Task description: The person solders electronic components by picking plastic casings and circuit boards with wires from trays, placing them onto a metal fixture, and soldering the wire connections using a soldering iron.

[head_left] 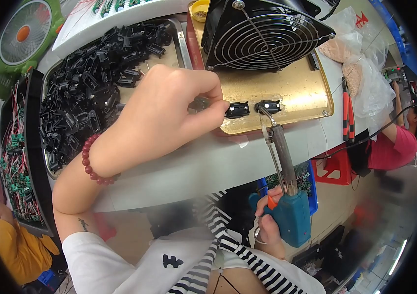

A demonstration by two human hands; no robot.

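Observation:
My left hand [169,105], with a red bead bracelet at the wrist, reaches over a gold-coloured metal tray [301,90]. Its thumb and forefinger are pinched at the left end of a small black plastic housing [238,110] lying on that tray. Just to the right lies a second black housing [269,106] with bright metal on top. My right hand [270,220] is wrapped round the handle of a teal soldering gun [292,223] with an orange trigger. The gun points up and away, its bent tip touching or just over the second housing's left end.
A black fan with a wire guard [269,44] stands at the tray's back. Left of it, a metal tray [185,46] holds a heap of black housings. Red-handled pliers [348,117] and plastic bags [367,83] lie right. A green fan [24,34] stands far left; other people sit both sides.

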